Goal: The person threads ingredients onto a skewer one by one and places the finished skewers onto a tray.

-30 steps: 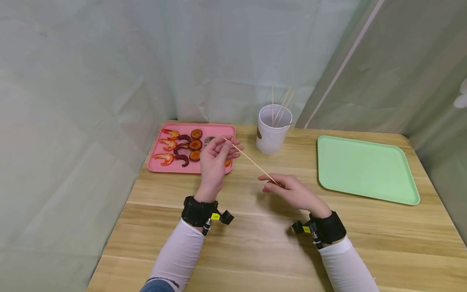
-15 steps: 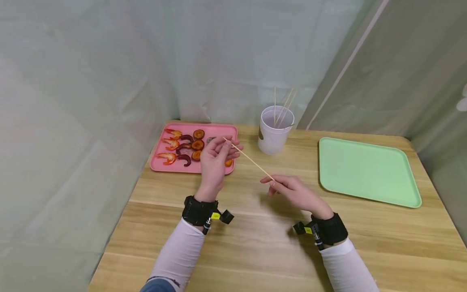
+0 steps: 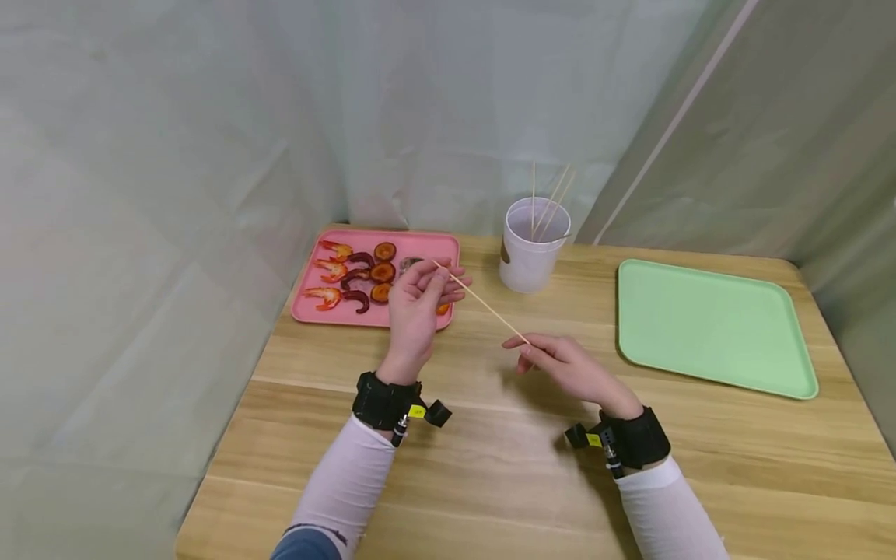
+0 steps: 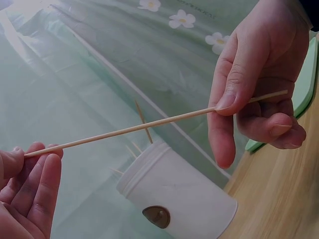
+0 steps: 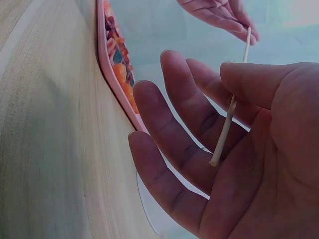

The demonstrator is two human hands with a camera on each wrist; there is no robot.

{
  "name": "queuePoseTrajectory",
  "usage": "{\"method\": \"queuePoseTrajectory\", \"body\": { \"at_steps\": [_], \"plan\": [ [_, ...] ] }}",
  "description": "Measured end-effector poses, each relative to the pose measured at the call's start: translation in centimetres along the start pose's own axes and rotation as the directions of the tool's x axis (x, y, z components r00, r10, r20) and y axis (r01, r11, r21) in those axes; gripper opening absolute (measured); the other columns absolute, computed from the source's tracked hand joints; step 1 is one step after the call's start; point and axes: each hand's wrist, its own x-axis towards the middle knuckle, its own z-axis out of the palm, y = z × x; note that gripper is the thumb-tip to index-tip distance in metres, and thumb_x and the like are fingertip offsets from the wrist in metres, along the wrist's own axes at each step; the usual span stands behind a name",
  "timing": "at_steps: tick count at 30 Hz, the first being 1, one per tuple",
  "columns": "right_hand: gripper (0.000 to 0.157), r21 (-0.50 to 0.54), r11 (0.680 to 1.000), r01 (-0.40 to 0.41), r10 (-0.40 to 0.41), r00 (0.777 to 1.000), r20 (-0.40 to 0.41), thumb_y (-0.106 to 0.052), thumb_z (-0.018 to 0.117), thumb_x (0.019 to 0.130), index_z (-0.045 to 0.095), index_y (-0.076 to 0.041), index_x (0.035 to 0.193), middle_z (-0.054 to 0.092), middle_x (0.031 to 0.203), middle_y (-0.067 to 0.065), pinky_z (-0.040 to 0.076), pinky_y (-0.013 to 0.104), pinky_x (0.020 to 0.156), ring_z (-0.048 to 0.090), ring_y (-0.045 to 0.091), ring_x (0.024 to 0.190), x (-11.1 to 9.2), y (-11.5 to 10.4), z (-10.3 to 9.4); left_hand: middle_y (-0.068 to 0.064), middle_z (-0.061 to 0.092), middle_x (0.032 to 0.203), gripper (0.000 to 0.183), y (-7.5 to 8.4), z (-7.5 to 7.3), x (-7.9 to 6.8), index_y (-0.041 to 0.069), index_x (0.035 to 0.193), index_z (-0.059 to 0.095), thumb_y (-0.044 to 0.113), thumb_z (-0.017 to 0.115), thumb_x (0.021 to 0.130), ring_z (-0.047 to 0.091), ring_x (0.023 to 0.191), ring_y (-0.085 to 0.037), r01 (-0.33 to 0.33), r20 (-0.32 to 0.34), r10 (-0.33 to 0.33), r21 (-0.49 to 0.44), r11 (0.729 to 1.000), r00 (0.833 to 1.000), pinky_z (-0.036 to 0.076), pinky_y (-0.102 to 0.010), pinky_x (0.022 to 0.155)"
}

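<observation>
Bare stick [image 4: 119,132] held aslant with nothing on it

Farthest left, the pink tray [image 3: 428,243] lies on the wooden table [image 3: 490,467] with food set in rows: shrimp-like pieces [image 3: 332,270], then dark curved pieces [image 3: 355,278], then round brown slices [image 3: 383,272]. What lies farther along is partly covered by the left hand [image 3: 416,307].

That hand is above the tray's right part, its thumb and fingertips pinching one end of the stick. From there the stick slants down and rightward through the air, clear of the table.

Behind it stands a white bucket [image 3: 526,268], upright, with more sticks [image 3: 533,194] leaning inside.

Next comes the right hand [image 3: 567,365]. Its thumb presses the stick against the index finger, the other fingers loosely spread; a blunt end pokes out beyond the pinch.

At far right lies the green tray [image 3: 714,330], its visible surface bare.

The step in hand appears to be settling the grip on the stick. The next move, I judge, calls for one secure pinch that can bear the stick alone before the other hand lets go.
</observation>
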Motion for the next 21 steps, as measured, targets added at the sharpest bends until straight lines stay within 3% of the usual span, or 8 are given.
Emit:
{"method": "queuePoseTrajectory", "body": {
  "at_steps": [4, 7, 11, 15, 19, 21],
  "plan": [
    [0.031, 0.006, 1.0, 0.007, -0.007, 1.0, 0.005, -0.017, 0.05, 0.115, 0.07, -0.004, 0.135, 0.074, 0.096, 0.008, 0.047, 0.03, 0.077, 0.067, 0.04, 0.092, -0.1, -0.2, -0.1, -0.025, 0.075, 0.112, 0.013, 0.0, 0.2, 0.0, 0.008, 0.118, 0.071, 0.014, 0.063, 0.11, 0.078, 0.095, -0.022, -0.002, 0.002, 0.002, 0.001, 1.0, 1.0, 0.063, -0.036, 0.082],
    [0.031, 0.003, 1.0, 0.014, -0.014, 1.0, 0.004, -0.017, 0.05, 0.116, 0.07, -0.004, 0.135, 0.074, 0.096, 0.009, 0.047, 0.03, 0.077, 0.067, 0.04, 0.092, -0.1, -0.3, -0.2, -0.03, 0.073, 0.114, 0.015, 0.1, 0.3, 0.1, 0.007, 0.119, 0.071, 0.016, 0.063, 0.11, 0.078, 0.096, -0.023, -0.014, 0.008, 0.014, 0.013, 1.0, 1.0, 0.063, -0.037, 0.083],
    [0.031, -0.006, 1.0, 0.011, -0.011, 1.0, -0.009, -0.017, 0.05, 0.116, 0.071, -0.005, 0.135, 0.074, 0.093, 0.004, 0.048, 0.03, 0.077, 0.068, 0.038, 0.091, -0.3, -0.3, -0.3, -0.041, 0.066, 0.119, 0.016, 0.1, 0.3, 0.1, 0.007, 0.12, 0.071, 0.017, 0.064, 0.11, 0.078, 0.096, -0.023, -0.011, 0.018, 0.011, 0.021, 1.0, 1.0, 0.063, -0.037, 0.083],
    [0.032, 0.021, 1.0, -0.014, 0.014, 1.0, 0.003, -0.017, 0.047, 0.116, 0.07, -0.003, 0.134, 0.071, 0.087, 0.0, 0.05, 0.03, 0.08, 0.068, 0.032, 0.088, -0.6, -0.3, -0.6, -0.04, 0.066, 0.12, 0.019, -0.1, -0.2, 0.2, 0.004, 0.123, 0.07, 0.016, 0.063, 0.11, 0.078, 0.097, -0.024, 0.02, 0.037, -0.021, 0.039, 0.999, 0.999, 0.063, -0.039, 0.084],
    [0.034, 0.04, 0.998, -0.045, 0.045, 0.999, 0.001, -0.02, 0.043, 0.118, 0.068, -0.003, 0.132, 0.062, 0.079, -0.001, 0.049, 0.028, 0.075, 0.062, 0.024, 0.078, -0.9, -0.3, -1.1, -0.026, 0.072, 0.122, 0.029, -0.4, -1.7, 0.6, 0.001, 0.132, 0.068, 0.02, 0.061, 0.111, 0.077, 0.101, -0.032, 0.054, 0.052, -0.062, 0.154, 0.987, 0.997, 0.063, -0.043, 0.083],
    [0.034, 0.039, 0.998, -0.054, 0.055, 0.998, -0.02, -0.022, 0.043, 0.118, 0.069, -0.004, 0.131, 0.055, 0.074, -0.001, 0.045, 0.028, 0.068, 0.055, 0.022, 0.069, -1.1, -0.4, -1.5, -0.018, 0.073, 0.122, 0.033, -0.6, -2.7, 0.9, 0.003, 0.135, 0.068, 0.024, 0.063, 0.111, 0.075, 0.1, -0.033, 0.062, 0.051, -0.079, 0.284, 0.957, 0.996, 0.063, -0.038, 0.08]
  ]
}}
